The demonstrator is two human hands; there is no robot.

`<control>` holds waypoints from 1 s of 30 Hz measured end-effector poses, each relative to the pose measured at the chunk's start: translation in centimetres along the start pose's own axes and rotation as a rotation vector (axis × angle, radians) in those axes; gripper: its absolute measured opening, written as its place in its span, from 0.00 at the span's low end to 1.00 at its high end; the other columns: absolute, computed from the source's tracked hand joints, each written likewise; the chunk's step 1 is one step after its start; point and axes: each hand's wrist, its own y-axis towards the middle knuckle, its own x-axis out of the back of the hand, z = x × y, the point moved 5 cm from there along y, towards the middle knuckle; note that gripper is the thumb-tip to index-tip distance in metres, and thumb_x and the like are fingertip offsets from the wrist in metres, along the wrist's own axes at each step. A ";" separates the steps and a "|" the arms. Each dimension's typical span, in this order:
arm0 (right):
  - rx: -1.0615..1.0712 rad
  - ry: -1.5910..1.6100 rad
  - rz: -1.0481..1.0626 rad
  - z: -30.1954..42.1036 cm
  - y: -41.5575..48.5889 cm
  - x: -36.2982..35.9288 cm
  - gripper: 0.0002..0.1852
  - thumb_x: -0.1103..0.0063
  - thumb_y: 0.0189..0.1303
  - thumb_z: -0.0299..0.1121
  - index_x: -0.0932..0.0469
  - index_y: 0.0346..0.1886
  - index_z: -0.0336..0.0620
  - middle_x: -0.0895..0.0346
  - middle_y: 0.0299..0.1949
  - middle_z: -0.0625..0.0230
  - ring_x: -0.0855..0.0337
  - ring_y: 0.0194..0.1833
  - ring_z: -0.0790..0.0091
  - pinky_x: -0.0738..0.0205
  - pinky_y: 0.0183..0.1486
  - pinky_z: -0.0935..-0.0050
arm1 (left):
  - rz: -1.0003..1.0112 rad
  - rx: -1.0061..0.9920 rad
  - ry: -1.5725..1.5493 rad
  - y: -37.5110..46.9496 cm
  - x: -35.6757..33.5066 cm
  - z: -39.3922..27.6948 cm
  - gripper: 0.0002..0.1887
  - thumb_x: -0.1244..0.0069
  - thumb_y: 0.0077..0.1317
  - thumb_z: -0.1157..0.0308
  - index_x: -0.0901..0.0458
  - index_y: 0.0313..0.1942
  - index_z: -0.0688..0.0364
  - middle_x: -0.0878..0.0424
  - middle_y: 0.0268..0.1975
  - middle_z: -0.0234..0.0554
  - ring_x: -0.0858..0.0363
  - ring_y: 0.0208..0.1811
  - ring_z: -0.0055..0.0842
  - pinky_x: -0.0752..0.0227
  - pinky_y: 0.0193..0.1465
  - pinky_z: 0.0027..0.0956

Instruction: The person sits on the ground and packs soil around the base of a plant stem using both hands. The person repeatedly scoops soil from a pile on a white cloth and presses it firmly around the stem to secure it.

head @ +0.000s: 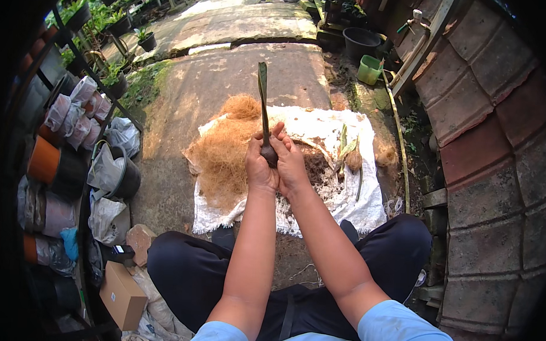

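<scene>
My left hand (260, 165) and my right hand (291, 164) cup a dark ball of soil (269, 156) between them. Out of its top rises a long, narrow green leaf (263, 95), standing nearly upright. Under my hands a white woven sack (288, 117) is spread on the ground. A heap of brown coconut fibre (219, 155) covers its left part, and dark loose soil (316, 165) lies right of my hands. Towards the sack's right side, a fibre-wrapped ball (353, 160) with green leaves (346, 146) rests on the cloth.
Wrapped pots and plastic bags (78, 114) are stacked at left, above a cardboard box (122, 296). A green plastic container (370, 70) and a black basin (361, 42) stand at upper right. Clay roof tiles (483, 214) line the right side, beside a long thin pole (398, 134).
</scene>
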 end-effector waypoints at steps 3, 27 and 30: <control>0.015 0.008 -0.011 0.4 -0.3 -0.4 0.18 0.38 0.75 0.37 0.26 0.60 0.38 0.20 0.48 0.67 0.17 0.49 0.76 0.20 0.54 0.76 | -0.079 0.008 0.012 0.3 0.1 -0.5 0.12 0.63 0.81 0.64 0.28 0.51 0.62 0.17 0.46 0.57 0.13 0.43 0.40 0.13 0.46 0.39; 0.133 -0.493 0.060 5.4 -0.3 -0.9 0.33 0.31 0.69 0.49 0.28 0.64 0.31 0.18 0.52 0.58 0.17 0.53 0.70 0.21 0.54 0.72 | 0.203 -0.312 0.655 -0.8 -3.2 -0.1 0.39 0.74 0.78 0.33 0.38 0.68 0.60 0.24 0.55 0.43 0.21 0.54 0.28 0.28 0.62 0.33; 0.107 -0.543 0.092 6.2 -0.5 -0.7 0.32 0.31 0.69 0.50 0.27 0.61 0.29 0.17 0.48 0.56 0.15 0.48 0.69 0.19 0.50 0.72 | 0.234 -0.336 0.874 -0.4 -2.9 -1.0 0.39 0.76 0.79 0.34 0.36 0.68 0.61 0.24 0.56 0.44 0.21 0.54 0.27 0.28 0.62 0.33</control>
